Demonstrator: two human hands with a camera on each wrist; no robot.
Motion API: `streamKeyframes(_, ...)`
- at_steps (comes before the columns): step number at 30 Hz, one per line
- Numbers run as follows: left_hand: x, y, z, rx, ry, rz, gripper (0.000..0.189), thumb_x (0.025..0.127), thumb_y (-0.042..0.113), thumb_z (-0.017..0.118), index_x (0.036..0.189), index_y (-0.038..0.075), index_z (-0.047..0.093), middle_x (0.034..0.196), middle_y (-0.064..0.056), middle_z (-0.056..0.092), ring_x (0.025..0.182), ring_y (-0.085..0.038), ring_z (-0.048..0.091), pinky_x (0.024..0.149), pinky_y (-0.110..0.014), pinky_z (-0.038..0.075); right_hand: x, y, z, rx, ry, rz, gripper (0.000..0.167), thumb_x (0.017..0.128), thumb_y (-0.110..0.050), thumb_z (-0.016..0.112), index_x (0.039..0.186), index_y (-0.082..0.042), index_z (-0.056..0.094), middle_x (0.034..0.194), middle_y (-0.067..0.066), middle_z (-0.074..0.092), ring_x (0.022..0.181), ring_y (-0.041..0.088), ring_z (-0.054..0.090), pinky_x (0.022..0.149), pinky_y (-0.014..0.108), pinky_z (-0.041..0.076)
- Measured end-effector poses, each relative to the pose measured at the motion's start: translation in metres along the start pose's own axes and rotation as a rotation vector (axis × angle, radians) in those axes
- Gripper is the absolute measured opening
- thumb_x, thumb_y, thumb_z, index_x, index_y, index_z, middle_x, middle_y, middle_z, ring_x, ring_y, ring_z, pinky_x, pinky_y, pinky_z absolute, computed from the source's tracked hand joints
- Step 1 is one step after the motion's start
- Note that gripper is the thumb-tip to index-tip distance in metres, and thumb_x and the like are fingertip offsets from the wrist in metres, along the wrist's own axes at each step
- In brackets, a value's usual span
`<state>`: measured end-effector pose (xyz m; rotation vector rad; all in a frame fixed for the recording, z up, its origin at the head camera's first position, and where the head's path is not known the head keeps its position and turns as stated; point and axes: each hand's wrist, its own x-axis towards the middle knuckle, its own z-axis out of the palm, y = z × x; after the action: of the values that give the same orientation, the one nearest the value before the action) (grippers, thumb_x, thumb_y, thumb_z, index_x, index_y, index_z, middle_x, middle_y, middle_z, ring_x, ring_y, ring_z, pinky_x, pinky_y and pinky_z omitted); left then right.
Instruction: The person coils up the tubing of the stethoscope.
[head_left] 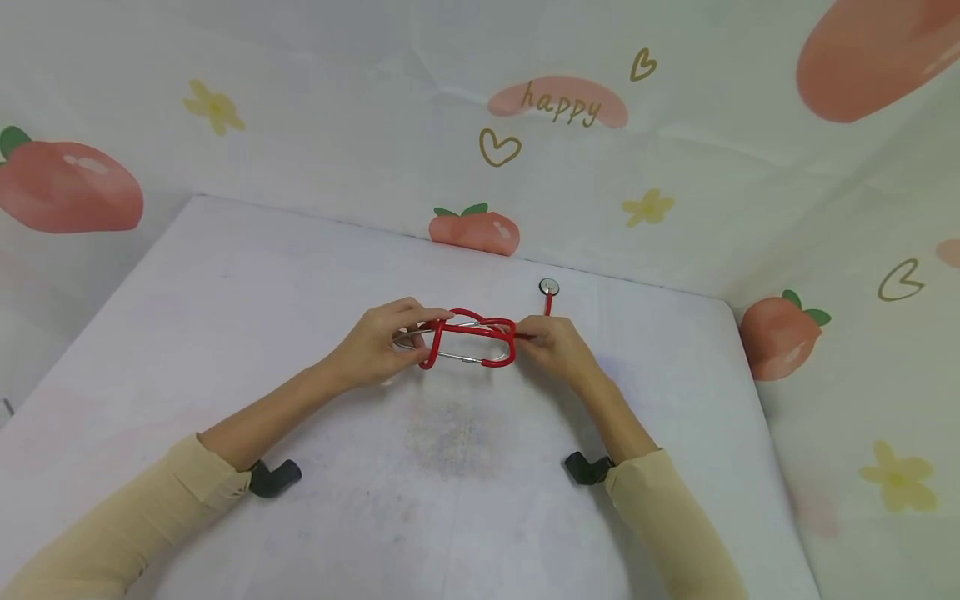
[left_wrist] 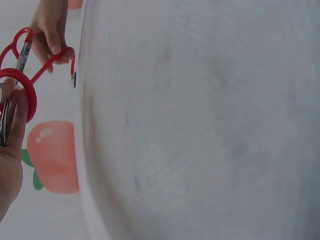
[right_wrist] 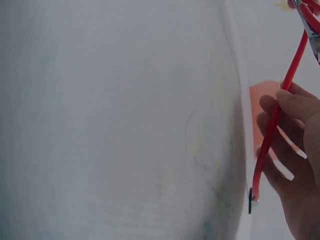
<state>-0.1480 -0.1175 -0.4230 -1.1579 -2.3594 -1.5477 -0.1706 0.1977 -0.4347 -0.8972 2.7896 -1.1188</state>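
One looped red stethoscope (head_left: 477, 332) with silvery metal tubes (head_left: 460, 358)

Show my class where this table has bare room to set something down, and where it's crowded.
The tabletop is bare between the black wrist pieces, and outward from each forearm to the side edges. It's crowded above the far middle: left grip and right grip hold the stethoscope, its chestpiece beyond the right grip.

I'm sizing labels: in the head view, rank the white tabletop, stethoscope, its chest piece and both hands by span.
Largest to smallest:
1. White tabletop
2. Stethoscope
3. Left hand and right hand: too alike to rank
4. Chest piece
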Motion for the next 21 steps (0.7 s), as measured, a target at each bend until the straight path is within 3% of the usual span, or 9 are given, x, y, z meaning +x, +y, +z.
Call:
streamKeyframes(4, 0.000, 0.000, -0.001, -0.017, 0.010, -0.010, 0.060, 0.077, -0.017, 0.074, 0.130, 0.009, 0.065, 0.100, -0.012, 0.062, 0.073, -0.009, 0.068, 0.075, -0.028, 0.059, -0.004, -0.001, -0.002, -0.039, -0.023, 0.012, 0.025, 0.086, 0.001, 0.075, 0.111, -0.004, 0.076, 0.102, 0.007, 0.075, 0.093, 0.019, 0.071, 0.086, 0.036, 0.057)
streamKeyframes(10, 0.000, 0.000, -0.001, -0.030, 0.011, -0.029, 0.059, 0.077, -0.018, 0.073, 0.130, 0.008, 0.065, 0.101, -0.007, 0.062, 0.074, -0.008, 0.068, 0.076, -0.028, 0.059, -0.008, 0.001, -0.005, -0.178, -0.032, -0.108, 0.029, 0.084, 0.000, 0.076, 0.113, -0.004, 0.075, 0.099, 0.008, 0.075, 0.093, 0.021, 0.070, 0.084, 0.036, 0.057)
streamKeyframes(15, 0.001, 0.000, -0.001, -0.006, 0.011, -0.031, 0.057, 0.079, -0.018, 0.069, 0.130, 0.006, 0.065, 0.100, -0.009, 0.062, 0.075, -0.008, 0.068, 0.075, -0.028, 0.059, -0.012, 0.000, -0.005, -0.160, -0.055, -0.144, 0.029, 0.085, 0.002, 0.075, 0.113, -0.003, 0.075, 0.093, 0.007, 0.074, 0.084, 0.019, 0.067, 0.075, 0.033, 0.057)
streamKeyframes(21, 0.001, -0.002, 0.000, 0.035, 0.022, -0.043, 0.054, 0.081, -0.013, 0.069, 0.130, 0.009, 0.066, 0.096, -0.012, 0.062, 0.077, -0.014, 0.069, 0.071, -0.026, 0.058, -0.015, -0.011, -0.002, -0.201, -0.152, -0.131, 0.022, 0.086, -0.006, 0.077, 0.108, -0.001, 0.076, 0.098, 0.008, 0.073, 0.093, 0.021, 0.067, 0.084, 0.033, 0.057)
